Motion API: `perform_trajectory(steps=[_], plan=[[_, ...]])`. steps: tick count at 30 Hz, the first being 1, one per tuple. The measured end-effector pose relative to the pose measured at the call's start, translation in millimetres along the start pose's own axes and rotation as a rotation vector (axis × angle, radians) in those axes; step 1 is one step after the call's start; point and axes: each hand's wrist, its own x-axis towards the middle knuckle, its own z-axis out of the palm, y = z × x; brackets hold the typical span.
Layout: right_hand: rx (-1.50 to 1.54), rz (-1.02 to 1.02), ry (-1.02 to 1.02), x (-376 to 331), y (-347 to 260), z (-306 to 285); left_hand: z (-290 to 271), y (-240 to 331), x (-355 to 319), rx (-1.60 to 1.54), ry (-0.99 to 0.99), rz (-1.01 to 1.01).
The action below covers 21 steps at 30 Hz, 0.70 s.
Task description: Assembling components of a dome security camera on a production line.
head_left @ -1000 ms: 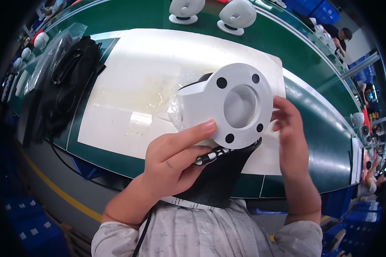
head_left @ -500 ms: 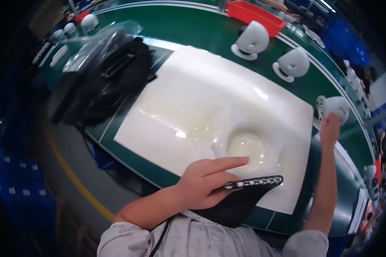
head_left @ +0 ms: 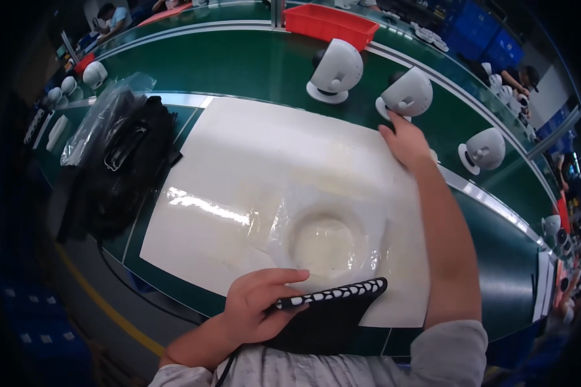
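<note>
My left hand [head_left: 258, 309] is closed on a black pad edged with white dots [head_left: 332, 293], held at the near edge of the white mat [head_left: 271, 155]. Just beyond it a clear plastic film with a round dent [head_left: 329, 242] lies flat on the mat. My right hand [head_left: 403, 145] reaches across the mat's far edge, and its fingertips meet the base of a white domed device [head_left: 410, 93] on the green belt [head_left: 239, 64]. The frame does not show whether the fingers grip the device.
Two more white domed devices [head_left: 336, 71] [head_left: 484, 148] stand on the belt. A red tray [head_left: 329, 26] sits farther back. A heap of black items in clear bags [head_left: 122, 168] lies left of the mat. Other people work at the far ends.
A second ago both hands held a white round device over the mat. My right hand then carried it off to the right and now rests at another device on the belt.
</note>
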Motion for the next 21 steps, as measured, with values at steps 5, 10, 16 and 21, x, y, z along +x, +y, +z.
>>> perform_trajectory(steps=[5, 10, 16, 21], plan=[[-0.140, 0.012, 0.279, 19, 7, 27, -2, -4, -3, -0.070, 0.002, -0.128], [0.206, -0.277, 0.642, -14, 15, -23, -6, -10, -2, -0.107, 0.019, -0.132], [1.448, 0.045, 0.068, -110, -80, -119, -13, -15, -11, -0.222, -0.046, -0.035], [1.333, 0.221, -0.188, -141, -114, -115, -8, -16, -16, -0.375, -0.054, 0.077]])
